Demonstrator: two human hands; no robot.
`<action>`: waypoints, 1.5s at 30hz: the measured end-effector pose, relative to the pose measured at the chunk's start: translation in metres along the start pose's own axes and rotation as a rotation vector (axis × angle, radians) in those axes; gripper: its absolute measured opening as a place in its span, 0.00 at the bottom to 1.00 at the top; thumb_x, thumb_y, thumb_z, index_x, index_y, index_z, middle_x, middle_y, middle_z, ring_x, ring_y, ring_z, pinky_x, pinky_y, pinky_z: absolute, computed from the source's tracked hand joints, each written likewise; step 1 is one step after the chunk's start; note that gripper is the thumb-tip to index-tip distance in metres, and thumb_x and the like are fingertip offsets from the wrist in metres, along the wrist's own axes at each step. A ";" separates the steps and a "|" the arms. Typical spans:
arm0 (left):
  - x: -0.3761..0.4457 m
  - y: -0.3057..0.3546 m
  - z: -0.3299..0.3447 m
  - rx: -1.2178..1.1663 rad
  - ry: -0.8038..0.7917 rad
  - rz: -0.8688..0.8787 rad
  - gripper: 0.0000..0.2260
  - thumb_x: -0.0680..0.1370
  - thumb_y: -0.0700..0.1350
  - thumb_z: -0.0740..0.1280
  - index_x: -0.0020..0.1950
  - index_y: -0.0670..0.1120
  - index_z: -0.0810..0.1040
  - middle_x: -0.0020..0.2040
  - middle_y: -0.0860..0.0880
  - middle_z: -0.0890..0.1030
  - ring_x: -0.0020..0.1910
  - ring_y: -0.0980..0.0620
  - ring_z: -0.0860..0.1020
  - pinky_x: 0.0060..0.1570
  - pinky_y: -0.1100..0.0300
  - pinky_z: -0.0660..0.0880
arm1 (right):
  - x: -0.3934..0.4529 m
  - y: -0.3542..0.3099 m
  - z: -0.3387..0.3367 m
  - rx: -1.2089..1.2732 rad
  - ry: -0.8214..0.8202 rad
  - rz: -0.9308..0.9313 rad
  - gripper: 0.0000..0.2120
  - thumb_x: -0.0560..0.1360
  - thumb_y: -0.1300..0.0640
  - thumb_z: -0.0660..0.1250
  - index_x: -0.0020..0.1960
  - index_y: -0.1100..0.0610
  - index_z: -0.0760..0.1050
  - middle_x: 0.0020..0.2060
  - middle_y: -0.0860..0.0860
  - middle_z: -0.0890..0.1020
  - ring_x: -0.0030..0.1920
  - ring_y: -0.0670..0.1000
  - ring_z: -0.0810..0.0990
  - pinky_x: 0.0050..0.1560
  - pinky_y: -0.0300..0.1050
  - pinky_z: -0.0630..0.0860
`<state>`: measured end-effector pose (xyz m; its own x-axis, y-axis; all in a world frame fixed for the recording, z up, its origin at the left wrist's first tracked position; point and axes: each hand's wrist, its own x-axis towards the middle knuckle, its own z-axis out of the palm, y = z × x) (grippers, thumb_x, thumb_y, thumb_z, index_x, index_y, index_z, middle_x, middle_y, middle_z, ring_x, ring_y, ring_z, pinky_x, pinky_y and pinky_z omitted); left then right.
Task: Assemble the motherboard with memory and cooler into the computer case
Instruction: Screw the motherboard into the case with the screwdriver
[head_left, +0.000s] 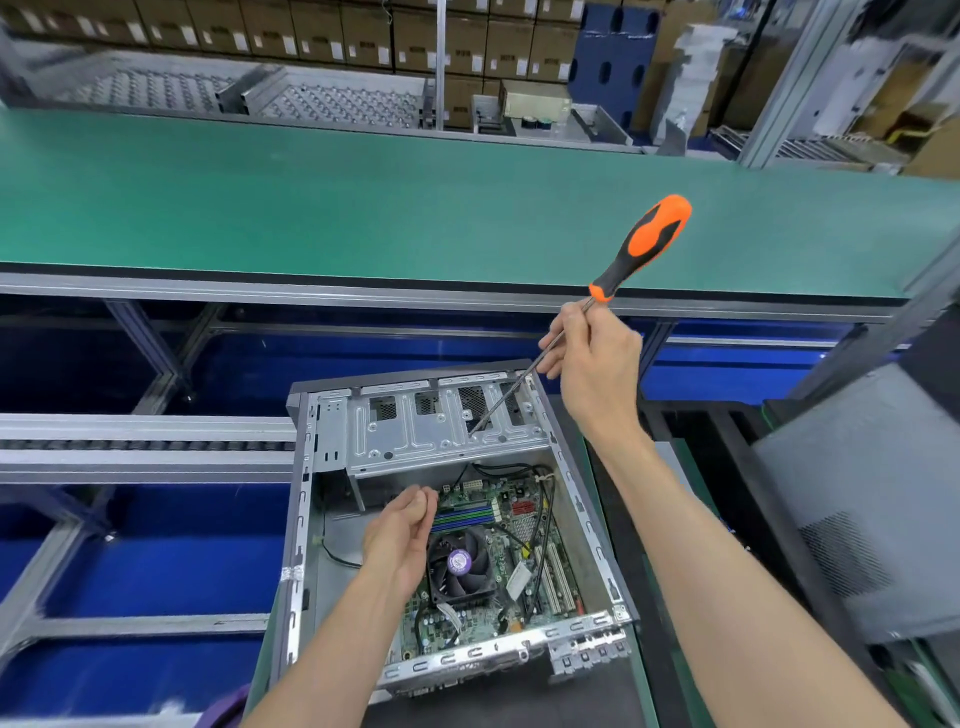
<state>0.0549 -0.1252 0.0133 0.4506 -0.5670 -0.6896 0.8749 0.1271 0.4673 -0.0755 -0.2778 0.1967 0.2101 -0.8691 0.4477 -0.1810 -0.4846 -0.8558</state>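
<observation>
Motherboard (498, 551) sits below your screwdriver (644, 244); right hand (592, 358) pinches its shaft, tip toward the case; left hand (402, 535) loosely curled, contents unclear.

Long green-topped metal-framed workbench (363, 208) spans mid-scene; grey roller conveyor (145, 447) near left; stacked brown cardboard cartons (311, 36) (white-labelled) far behind.
</observation>
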 end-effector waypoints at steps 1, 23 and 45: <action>0.001 -0.001 0.000 0.007 0.005 0.004 0.14 0.78 0.27 0.64 0.63 0.33 0.74 0.54 0.38 0.81 0.53 0.47 0.81 0.61 0.56 0.75 | 0.003 0.000 -0.002 -0.033 0.003 -0.025 0.16 0.84 0.58 0.56 0.40 0.60 0.73 0.30 0.54 0.80 0.25 0.50 0.80 0.29 0.42 0.76; 0.002 0.001 0.002 0.026 -0.027 -0.020 0.13 0.78 0.28 0.54 0.55 0.35 0.76 0.37 0.44 0.74 0.32 0.53 0.71 0.32 0.62 0.69 | -0.007 0.028 0.017 -0.288 -0.234 -0.116 0.10 0.83 0.59 0.56 0.44 0.55 0.72 0.34 0.49 0.78 0.34 0.54 0.79 0.38 0.59 0.78; 0.009 0.044 0.121 1.514 -0.461 0.830 0.08 0.72 0.51 0.77 0.50 0.55 0.86 0.20 0.58 0.69 0.24 0.59 0.67 0.27 0.66 0.60 | -0.024 0.049 0.030 -0.391 -0.358 0.011 0.14 0.84 0.59 0.56 0.42 0.63 0.73 0.34 0.59 0.78 0.35 0.60 0.77 0.40 0.60 0.74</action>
<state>0.0760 -0.2237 0.0945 0.3313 -0.9427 0.0383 -0.5617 -0.1645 0.8108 -0.0606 -0.2780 0.1359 0.5091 -0.8192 0.2642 -0.5152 -0.5359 -0.6688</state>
